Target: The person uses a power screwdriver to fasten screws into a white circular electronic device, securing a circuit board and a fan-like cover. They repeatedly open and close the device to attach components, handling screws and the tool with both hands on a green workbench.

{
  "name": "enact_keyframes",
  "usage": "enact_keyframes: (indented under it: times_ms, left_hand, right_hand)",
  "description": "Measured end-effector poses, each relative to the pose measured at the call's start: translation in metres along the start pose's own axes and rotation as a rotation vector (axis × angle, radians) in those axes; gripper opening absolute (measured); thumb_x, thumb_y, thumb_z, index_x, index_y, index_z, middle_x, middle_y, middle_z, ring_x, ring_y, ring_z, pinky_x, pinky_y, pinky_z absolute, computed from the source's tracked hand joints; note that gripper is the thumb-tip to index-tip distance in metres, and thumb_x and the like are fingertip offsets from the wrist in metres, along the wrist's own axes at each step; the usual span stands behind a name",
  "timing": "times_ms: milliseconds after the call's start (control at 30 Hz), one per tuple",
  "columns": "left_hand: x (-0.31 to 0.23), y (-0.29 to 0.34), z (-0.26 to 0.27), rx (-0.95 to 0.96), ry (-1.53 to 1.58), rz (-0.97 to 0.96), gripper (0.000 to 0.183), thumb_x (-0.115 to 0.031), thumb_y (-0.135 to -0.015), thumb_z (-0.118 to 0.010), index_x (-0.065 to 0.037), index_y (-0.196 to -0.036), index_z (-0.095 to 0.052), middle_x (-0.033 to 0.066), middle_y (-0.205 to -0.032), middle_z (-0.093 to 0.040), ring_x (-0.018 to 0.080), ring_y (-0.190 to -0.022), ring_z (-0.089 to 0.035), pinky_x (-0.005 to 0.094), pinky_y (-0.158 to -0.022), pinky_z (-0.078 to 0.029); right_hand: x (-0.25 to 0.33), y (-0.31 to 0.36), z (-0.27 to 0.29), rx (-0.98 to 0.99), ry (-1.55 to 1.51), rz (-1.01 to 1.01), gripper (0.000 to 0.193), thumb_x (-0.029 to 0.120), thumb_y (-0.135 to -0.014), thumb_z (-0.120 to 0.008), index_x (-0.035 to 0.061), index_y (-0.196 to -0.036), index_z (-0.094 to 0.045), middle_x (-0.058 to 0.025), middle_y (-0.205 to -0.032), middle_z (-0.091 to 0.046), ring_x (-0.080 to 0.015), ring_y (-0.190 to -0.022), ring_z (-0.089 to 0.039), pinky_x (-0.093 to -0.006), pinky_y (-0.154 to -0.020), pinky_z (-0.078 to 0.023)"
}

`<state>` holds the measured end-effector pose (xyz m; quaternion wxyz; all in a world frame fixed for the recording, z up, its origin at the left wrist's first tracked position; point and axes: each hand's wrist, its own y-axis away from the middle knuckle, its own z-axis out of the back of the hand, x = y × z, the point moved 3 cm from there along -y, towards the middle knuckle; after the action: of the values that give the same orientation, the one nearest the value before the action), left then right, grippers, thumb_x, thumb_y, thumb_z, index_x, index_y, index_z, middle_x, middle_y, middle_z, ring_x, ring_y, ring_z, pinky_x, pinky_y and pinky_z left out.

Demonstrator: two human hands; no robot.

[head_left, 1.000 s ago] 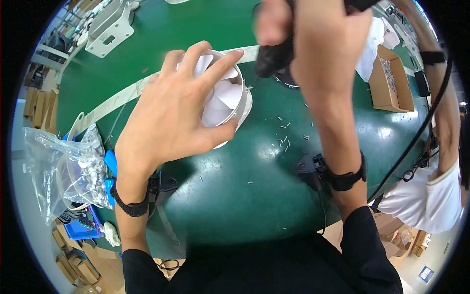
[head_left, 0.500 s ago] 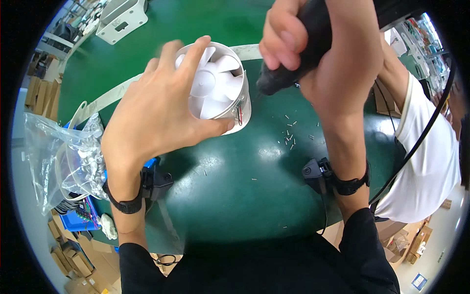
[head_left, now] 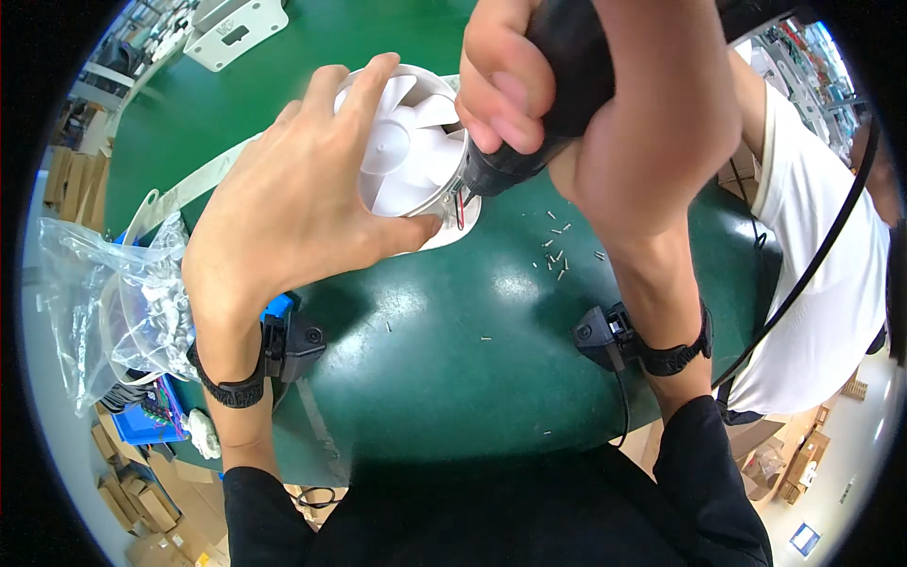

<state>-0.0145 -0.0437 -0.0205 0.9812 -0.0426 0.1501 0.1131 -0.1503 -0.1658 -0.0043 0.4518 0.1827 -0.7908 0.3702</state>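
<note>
A round white fan (head_left: 402,151) with broad blades inside a ring housing stands on the green table. My left hand (head_left: 293,194) grips it from the left, fingers over the far rim and thumb along the near side. In my right hand (head_left: 605,123) is a black electric screwdriver (head_left: 529,151), its nose slanting down to the fan's right side. The tip meets the housing close to a short red wire (head_left: 460,210); the exact contact point is hidden. Several small screws (head_left: 557,255) lie scattered on the table right of the fan.
On the left lies a clear plastic bag (head_left: 123,302) of small parts, above a blue tray (head_left: 151,420). A white housing part (head_left: 231,38) sits at the far left. Another person in a white shirt (head_left: 803,274) is at the right, near a black cable (head_left: 822,255).
The screwdriver has moved left and down, from beside the fan to its right edge. The fan and my left hand have shifted slightly up and left in the view.
</note>
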Motion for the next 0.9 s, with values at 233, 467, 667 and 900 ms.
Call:
enact_keyframes:
  times_ms: [233, 467, 667, 900]
  left_hand:
    - [0.0039, -0.0009, -0.0033, -0.026, -0.007, -0.045, 0.066, -0.022, -0.064, -0.089, -0.005, -0.124, -0.069, 0.0198, -0.13, -0.066, 0.0393, -0.118, -0.063, 0.0437, -0.101, -0.05]
    - [0.0045, -0.002, -0.0065, -0.085, 0.007, -0.063, 0.064, -0.023, -0.065, -0.089, -0.003, -0.123, -0.069, 0.0206, -0.126, -0.067, 0.0388, -0.117, -0.064, 0.0436, -0.1, -0.051]
    - [0.0038, -0.0027, -0.0022, 0.028, -0.01, -0.034, 0.061, -0.026, -0.067, -0.087, -0.003, -0.121, -0.07, 0.0208, -0.125, -0.068, 0.0385, -0.114, -0.064, 0.0436, -0.098, -0.051]
    - [0.0054, -0.0008, -0.0058, -0.053, -0.01, -0.065, 0.06, -0.027, -0.068, -0.087, -0.003, -0.121, -0.07, 0.0201, -0.123, -0.069, 0.0382, -0.114, -0.064, 0.0428, -0.098, -0.051]
  right_hand:
    - [-0.0003, -0.0002, -0.0003, -0.001, 0.009, -0.009, 0.025, 0.021, -0.096, -0.072, 0.0057, -0.079, -0.061, 0.0002, -0.06, -0.054, -0.0098, -0.047, -0.05, -0.0257, -0.044, -0.038]
    - [0.0022, 0.0014, 0.0003, -0.011, 0.014, -0.01, 0.027, 0.022, -0.097, -0.071, 0.0059, -0.077, -0.061, -0.0001, -0.058, -0.053, -0.0103, -0.045, -0.049, -0.0261, -0.043, -0.038]
    - [-0.0001, 0.0011, -0.0026, -0.006, 0.018, -0.014, 0.029, 0.022, -0.097, -0.071, 0.006, -0.075, -0.06, -0.0003, -0.057, -0.052, -0.0107, -0.044, -0.048, -0.0264, -0.042, -0.038]
    - [0.0028, 0.0018, -0.0031, -0.016, 0.016, -0.009, 0.031, 0.023, -0.097, -0.07, 0.0061, -0.073, -0.059, -0.0005, -0.055, -0.051, -0.0112, -0.042, -0.047, -0.0268, -0.041, -0.037]
